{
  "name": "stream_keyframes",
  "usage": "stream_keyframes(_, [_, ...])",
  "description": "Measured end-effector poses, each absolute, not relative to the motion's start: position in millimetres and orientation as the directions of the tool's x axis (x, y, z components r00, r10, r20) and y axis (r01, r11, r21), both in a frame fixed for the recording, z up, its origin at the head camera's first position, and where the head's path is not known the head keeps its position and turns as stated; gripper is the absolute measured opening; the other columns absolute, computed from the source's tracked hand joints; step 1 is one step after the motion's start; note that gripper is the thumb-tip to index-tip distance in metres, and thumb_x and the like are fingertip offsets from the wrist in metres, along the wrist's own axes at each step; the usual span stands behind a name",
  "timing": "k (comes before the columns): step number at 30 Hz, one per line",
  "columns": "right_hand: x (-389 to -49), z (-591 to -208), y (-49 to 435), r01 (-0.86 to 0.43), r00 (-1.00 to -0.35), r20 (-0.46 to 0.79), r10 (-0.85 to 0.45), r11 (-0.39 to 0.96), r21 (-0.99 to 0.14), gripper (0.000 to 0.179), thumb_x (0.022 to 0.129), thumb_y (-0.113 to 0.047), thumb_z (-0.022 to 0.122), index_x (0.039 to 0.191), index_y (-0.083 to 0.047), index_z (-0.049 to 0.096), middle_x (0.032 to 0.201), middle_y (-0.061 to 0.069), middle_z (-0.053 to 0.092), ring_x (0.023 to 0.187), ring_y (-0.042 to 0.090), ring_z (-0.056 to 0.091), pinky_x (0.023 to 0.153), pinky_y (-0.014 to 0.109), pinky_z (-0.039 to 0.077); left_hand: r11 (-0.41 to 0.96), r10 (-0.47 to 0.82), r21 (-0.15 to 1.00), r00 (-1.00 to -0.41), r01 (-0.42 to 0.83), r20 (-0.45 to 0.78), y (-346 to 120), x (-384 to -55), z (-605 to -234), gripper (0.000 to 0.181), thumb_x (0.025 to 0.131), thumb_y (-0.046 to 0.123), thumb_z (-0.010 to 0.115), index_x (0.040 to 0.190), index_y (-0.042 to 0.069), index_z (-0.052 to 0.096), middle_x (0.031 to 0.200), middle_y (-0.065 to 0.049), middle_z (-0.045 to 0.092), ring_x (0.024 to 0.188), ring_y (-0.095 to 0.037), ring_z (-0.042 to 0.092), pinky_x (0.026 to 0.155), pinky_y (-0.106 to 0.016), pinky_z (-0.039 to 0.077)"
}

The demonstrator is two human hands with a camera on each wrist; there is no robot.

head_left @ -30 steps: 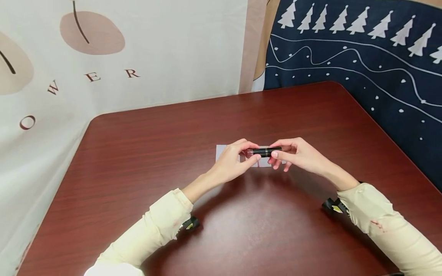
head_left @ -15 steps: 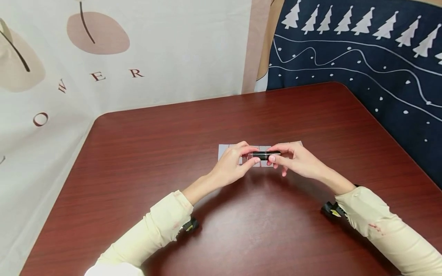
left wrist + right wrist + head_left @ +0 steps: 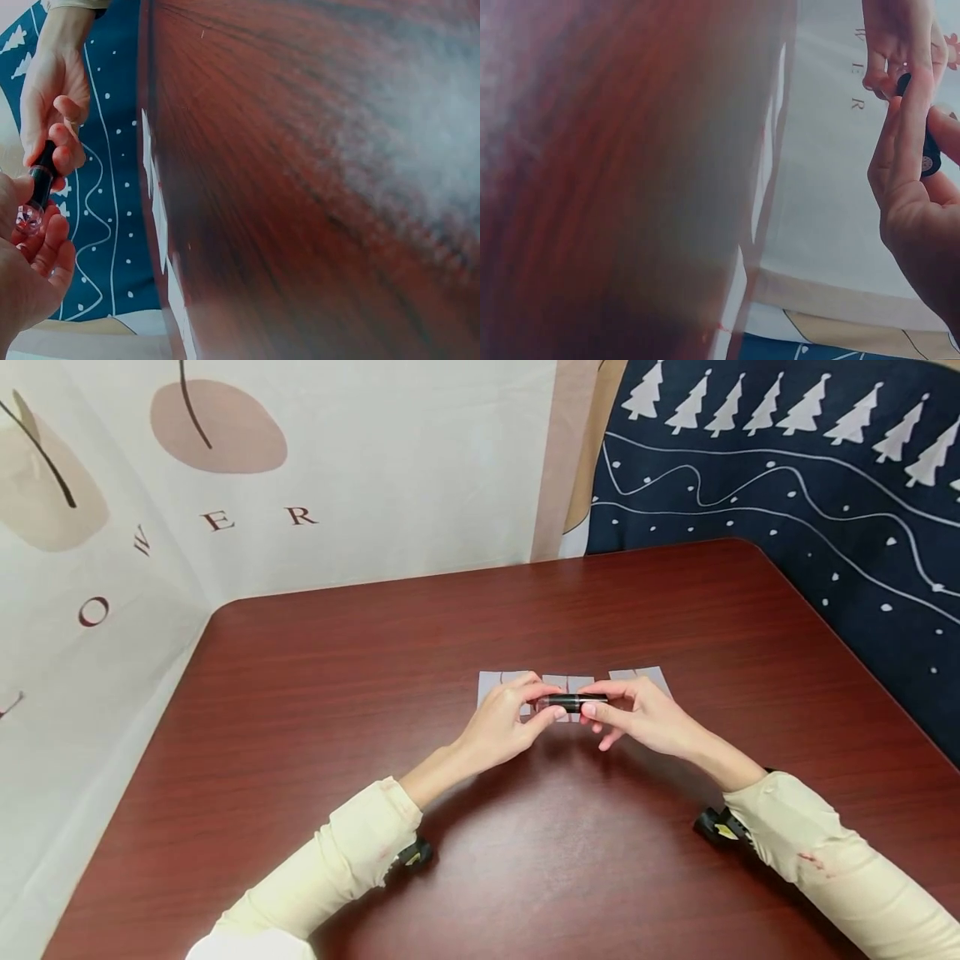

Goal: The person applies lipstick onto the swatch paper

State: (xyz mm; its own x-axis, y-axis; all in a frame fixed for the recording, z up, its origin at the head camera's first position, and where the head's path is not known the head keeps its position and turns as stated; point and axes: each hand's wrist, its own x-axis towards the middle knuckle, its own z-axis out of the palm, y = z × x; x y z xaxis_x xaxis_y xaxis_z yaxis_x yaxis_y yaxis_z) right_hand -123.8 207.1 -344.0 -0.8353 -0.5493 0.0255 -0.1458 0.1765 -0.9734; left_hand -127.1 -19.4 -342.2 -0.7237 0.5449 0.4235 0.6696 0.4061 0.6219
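Note:
In the head view both hands hold a small lipstick-like tube (image 3: 572, 702), black with a clear pinkish end, level above the table. My left hand (image 3: 497, 720) pinches the clear end between thumb and fingers. At the black end, my right hand (image 3: 651, 715) grips it the same way, its lower fingers hanging away from the tube. The left wrist view shows the clear end of the tube (image 3: 39, 184) near the left fingers. In the right wrist view the fingers hide much of the tube (image 3: 930, 154), leaving its round black end in sight.
Below and behind the hands, white paper pieces with reddish lines lie in a row: a left piece (image 3: 491, 682), a middle piece (image 3: 567, 682) and a right piece (image 3: 652, 674), all partly covered. The brown table (image 3: 375, 652) meets a white cloth (image 3: 405, 468) and a navy cloth (image 3: 750, 477).
The tube has sunk slightly in the head view, still between both hands. My right hand has shifted a little left and down, so more of the right paper piece shows. The camera view has shifted slightly.

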Motion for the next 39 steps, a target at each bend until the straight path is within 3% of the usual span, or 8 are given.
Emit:
stream_keyframes(8, [-125,-344,199,-0.132,-0.833,0.023,-0.554,0.157,-0.979,0.028,0.093,-0.009,0.057,0.115,0.009,0.057,0.091,0.032,0.056,0.07,0.031,0.056,0.058,0.042,0.053,0.415,0.538,0.6,-0.717,0.684,0.444,-25,-126,-342,0.02,0.086,0.016,0.068,0.101,0.004,0.07,0.075,0.005,0.051,0.067,-0.008,0.048,0.057,-0.02,0.038])
stream_keyframes(13, [-127,-342,198,-0.15,-0.79,-0.022,-0.612,0.228,-0.962,0.029,0.093,-0.011,0.058,0.115,0.008,0.058,0.087,0.026,0.059,0.073,0.034,0.059,0.063,0.039,0.054,0.48,0.634,0.521,-0.69,0.706,0.35,-27,-128,-333,0.019,0.087,0.018,0.067,0.101,0.005,0.07,0.079,0.004,0.054,0.065,-0.009,0.051,0.057,-0.019,0.039])
stream_keyframes(17, [-125,-340,200,-0.271,-0.752,-0.029,-0.659,0.349,-0.897,0.032,0.09,-0.017,0.063,0.113,0.005,0.063,0.091,0.012,0.067,0.08,0.024,0.065,0.069,0.032,0.053,0.514,0.733,0.452,-0.647,0.729,0.209,-23,-130,-319,0.02,0.087,0.021,0.067,0.102,0.009,0.071,0.082,0.005,0.055,0.067,-0.006,0.053,0.06,-0.018,0.041])
stream_keyframes(21, [-121,-338,200,-0.493,-0.735,0.099,-0.67,0.429,-0.757,0.019,0.085,-0.018,0.069,0.099,-0.006,0.071,0.094,-0.003,0.063,0.083,0.013,0.06,0.072,0.029,0.05,0.506,0.745,0.484,-0.645,0.714,0.173,-16,-129,-314,0.022,0.086,0.022,0.068,0.104,0.01,0.069,0.084,0.005,0.056,0.072,-0.006,0.052,0.064,-0.018,0.041])
stream_keyframes(24, [-120,-337,197,-0.631,-0.701,0.202,-0.684,0.463,-0.622,0.004,0.081,-0.019,0.072,0.084,-0.018,0.069,0.085,-0.007,0.052,0.076,0.011,0.051,0.066,0.028,0.044,0.473,0.733,0.53,-0.648,0.704,0.207,-13,-126,-318,0.027,0.086,0.019,0.068,0.109,0.007,0.066,0.091,0.002,0.059,0.079,-0.008,0.053,0.07,-0.018,0.043])
stream_keyframes(27, [-119,-336,194,-0.687,-0.671,0.256,-0.695,0.455,-0.567,0.01,0.08,-0.017,0.072,0.078,-0.021,0.063,0.078,-0.008,0.046,0.068,0.011,0.046,0.058,0.025,0.039,0.439,0.707,0.613,-0.673,0.657,0.216,-14,-122,-321,0.039,0.087,0.021,0.067,0.121,0.004,0.058,0.097,0.0,0.061,0.085,-0.01,0.054,0.074,-0.02,0.044])
stream_keyframes(33, [-126,-325,194,-0.605,-0.693,0.195,-0.694,0.412,-0.681,0.01,0.084,-0.019,0.071,0.086,-0.013,0.063,0.073,-0.009,0.054,0.061,0.009,0.049,0.053,0.025,0.043,0.427,0.586,0.729,-0.778,0.535,0.228,-38,-116,-318,0.054,0.086,0.026,0.067,0.133,0.007,0.048,0.097,-0.001,0.059,0.088,-0.012,0.054,0.071,-0.026,0.045])
stream_keyframes(39, [-146,-306,202,-0.548,-0.773,0.159,-0.614,0.52,-0.655,0.013,0.083,-0.02,0.071,0.092,-0.012,0.067,0.079,-0.007,0.065,0.063,0.009,0.054,0.051,0.025,0.042,0.557,0.525,0.571,-0.788,0.603,0.321,-81,-119,-313,0.048,0.085,0.025,0.068,0.127,0.005,0.054,0.099,-0.001,0.059,0.095,-0.015,0.055,0.082,-0.031,0.043])
